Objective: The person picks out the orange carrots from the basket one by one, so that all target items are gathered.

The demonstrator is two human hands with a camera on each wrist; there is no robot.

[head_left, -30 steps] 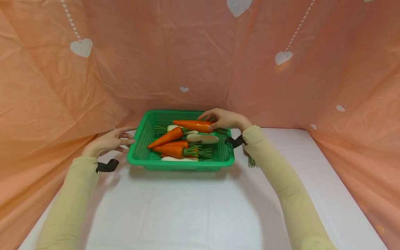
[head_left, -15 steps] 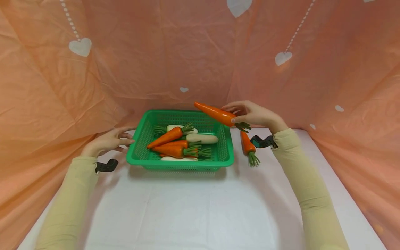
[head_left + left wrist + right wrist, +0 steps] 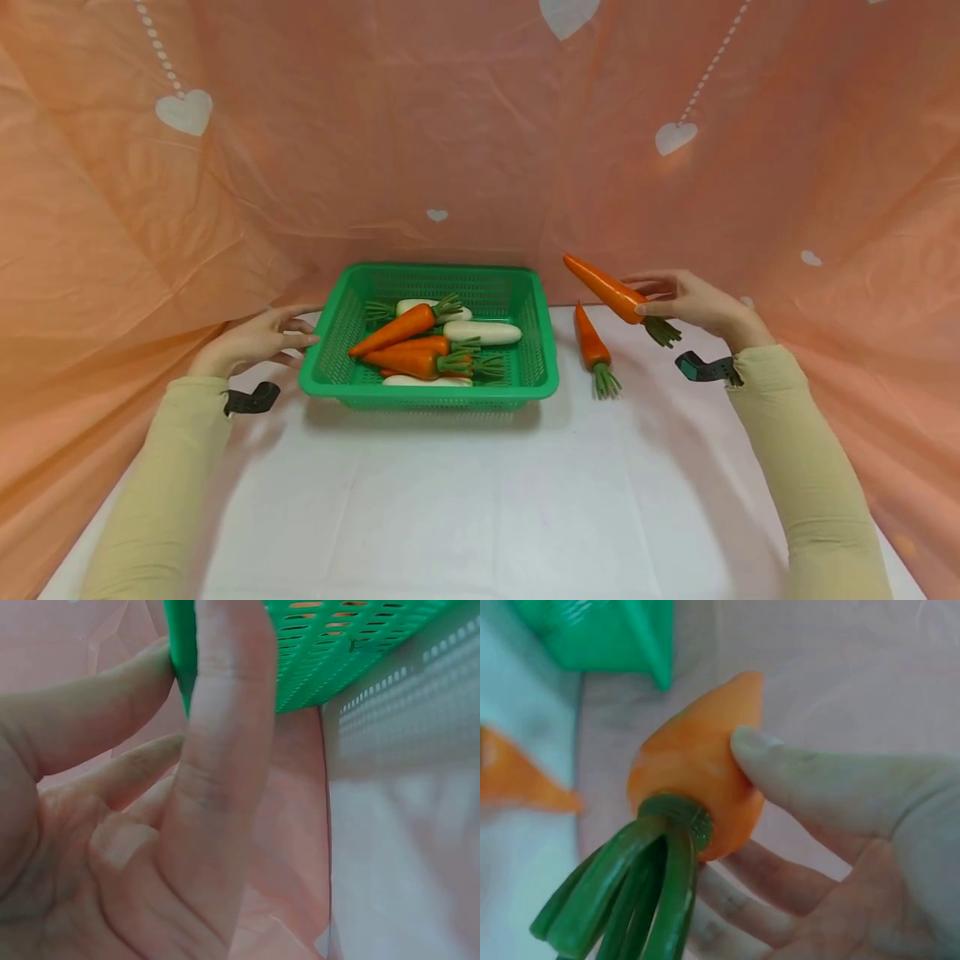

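Carrot: held up right of centre in the frame, apart from the basket, tip toward the upper left, leaves toward the lower right.
Right hand: gripping the carrot near its leafy end, thumb on one side, fingers on the other.
Left hand: at the left of the frame, fingers loosely extended, touching the left rim of the basket, apparently to steady it.
Basket: centre of the frame, with more carrots and white radishes mixed inside; some are partly covered, so no sure count.
Second carrot: lying on the desk just right of the basket, leaves toward the bottom of the frame.
Carry: the step in hand looks like moving a carrot out to the basket's right, with setting down not yet done.
Set-down: this would call for lowering the carrot beside the second one without knocking it, then loosening the right hand's grip.
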